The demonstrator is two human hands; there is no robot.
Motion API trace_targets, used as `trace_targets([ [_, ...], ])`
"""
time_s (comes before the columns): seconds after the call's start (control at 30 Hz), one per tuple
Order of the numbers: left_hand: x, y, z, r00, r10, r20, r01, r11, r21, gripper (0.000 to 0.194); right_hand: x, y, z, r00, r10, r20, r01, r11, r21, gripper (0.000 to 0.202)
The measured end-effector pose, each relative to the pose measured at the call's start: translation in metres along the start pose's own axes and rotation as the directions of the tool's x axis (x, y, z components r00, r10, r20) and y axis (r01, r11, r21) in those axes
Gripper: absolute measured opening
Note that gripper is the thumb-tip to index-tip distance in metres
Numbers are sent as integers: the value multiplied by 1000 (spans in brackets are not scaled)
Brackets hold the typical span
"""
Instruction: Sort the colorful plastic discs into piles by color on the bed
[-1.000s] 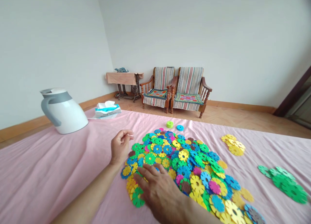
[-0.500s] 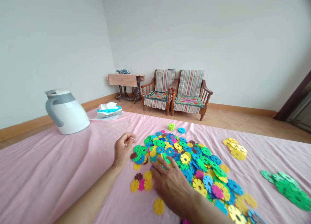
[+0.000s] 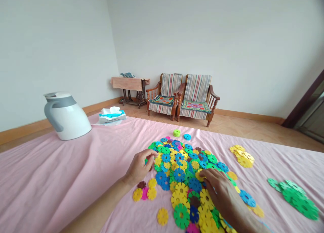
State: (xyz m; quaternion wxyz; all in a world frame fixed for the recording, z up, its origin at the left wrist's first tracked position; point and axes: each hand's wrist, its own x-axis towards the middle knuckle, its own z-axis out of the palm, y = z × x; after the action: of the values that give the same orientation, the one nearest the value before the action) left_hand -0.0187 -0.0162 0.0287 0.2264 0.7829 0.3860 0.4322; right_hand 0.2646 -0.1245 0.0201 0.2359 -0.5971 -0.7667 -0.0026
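Observation:
A large heap of flower-shaped plastic discs in yellow, green, blue, pink and brown lies on the pink cloth. My left hand is at the heap's left edge, fingers curled in together; whatever they hold, if anything, is hidden. Over the right side of the heap lies my right hand, its fingers bent down onto the pieces and the thumb apart. Its fingertips touch a yellow disc. Left of the heap is a small group with a pink disc, and nearer me a single yellow disc.
Beyond the heap stand a lime stack and a blue stack. Yellow discs and green discs lie to the right. A white jug and a tissue box stand left; two armchairs stand behind.
My right hand has moved right across the heap, and the discs there are now spread differently, more showing near me. My left hand has moved right and slightly down to the heap's edge.

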Motion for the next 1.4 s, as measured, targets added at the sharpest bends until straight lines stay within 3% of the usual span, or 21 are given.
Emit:
trace_targets([
  [0.23, 0, -1, -3, 996, 40, 82, -49, 992, 118, 27, -11, 18, -2, 996, 59, -68, -63, 996, -62, 24],
  [0.43, -3, -9, 3, 978, 76, 195, -107, 982, 153, 34, -22, 42, 7, 981, 117, -157, -144, 974, -173, 41],
  [0.6, -6, -11, 7, 966, 92, 240, -131, 980, 152, 34, -16, 17, 11, 991, 110, -81, -116, 991, -65, 35],
  [0.7, -6, -11, 8, 967, 92, 240, -131, 980, 153, 34, -12, -6, 6, 998, -7, -67, 12, 998, 63, 37],
  [0.8, -6, -12, 7, 968, 91, 236, -130, 980, 153, 34, -9, -12, -1, 993, -72, -91, 90, 974, 208, 36],
  [0.93, -5, -11, 8, 967, 84, 241, -122, 982, 146, 33, -8, 23, -10, 988, 96, -123, -59, 960, 273, 34],
  [1.03, -5, -10, 8, 968, 80, 236, -116, 983, 142, 32, -12, 62, -20, 942, 286, -177, -234, 935, 265, 35],
  [1.1, -5, -11, 8, 969, 89, 229, -123, 983, 138, 32, -18, 78, -31, 939, 322, -121, -292, 932, 216, 31],
  [1.17, -4, -12, 8, 970, 100, 223, -132, 982, 136, 31, -22, 82, -46, 948, 317, 30, -318, 941, 114, 26],
  [1.27, -4, -13, 9, 969, 108, 220, -143, 978, 149, 30, -23, 66, -66, 912, 328, 246, -337, 941, -7, 19],
  [1.4, -3, -14, 9, 965, 108, 238, -150, 975, 163, 29, -22, 38, -69, 908, 266, 325, -307, 949, 79, 12],
])
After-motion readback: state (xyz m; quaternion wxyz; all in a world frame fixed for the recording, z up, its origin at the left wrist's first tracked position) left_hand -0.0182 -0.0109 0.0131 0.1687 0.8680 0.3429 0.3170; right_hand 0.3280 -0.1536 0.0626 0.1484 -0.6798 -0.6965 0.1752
